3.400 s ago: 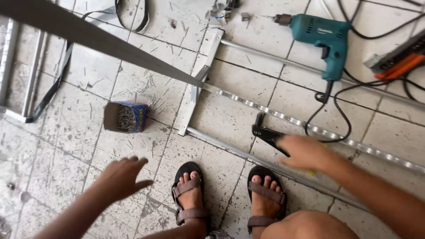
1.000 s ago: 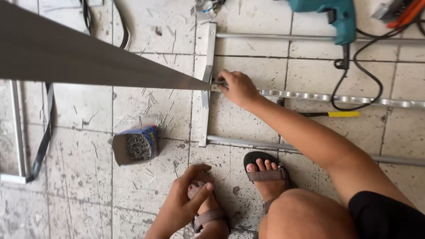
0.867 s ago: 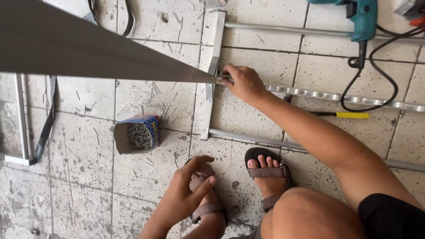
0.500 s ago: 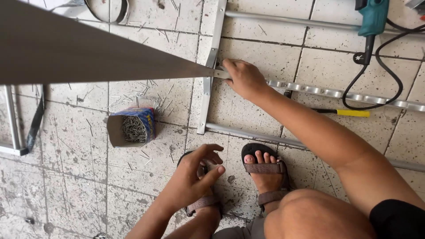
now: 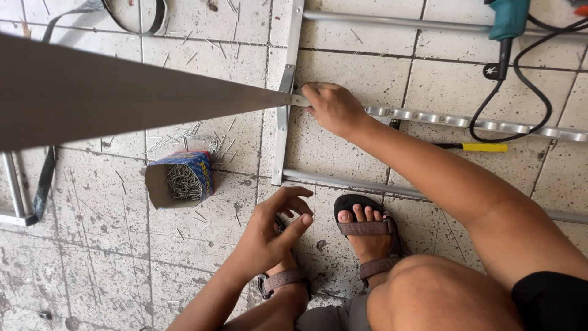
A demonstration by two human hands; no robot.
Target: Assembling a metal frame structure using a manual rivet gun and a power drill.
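Upper centre: my right hand pinches the metal frame at its joint. Lower centre: my left hand hovers half-curled, empty, near the box of nails.

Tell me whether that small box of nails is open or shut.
Open: the blue nail box lies on its side, mouth showing nails inside.

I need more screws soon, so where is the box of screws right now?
The box of screws lies open on the tiled floor at centre-left, just left of the upright metal bar, up and left of the left hand.
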